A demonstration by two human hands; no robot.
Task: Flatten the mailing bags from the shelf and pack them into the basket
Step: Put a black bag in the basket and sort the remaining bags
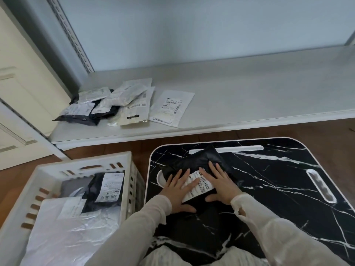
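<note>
Black bag (199, 160) lies under flat left hand (177, 191) and right hand (221, 184), grasping nothing; best press outward evenly, easing air out.

White shipping labels (197, 184) on the bags carry barcodes; their print seems too blurred to read.

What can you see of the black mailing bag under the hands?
The black mailing bag looks like glossy, wrinkled plastic film. It lies flat on the black marble-pattern table, its far edge overlapping the table's white slot. A white shipping label with barcodes sits on top. The left hand and right hand press on it with straight, spread fingers, partly covering the label.
</note>
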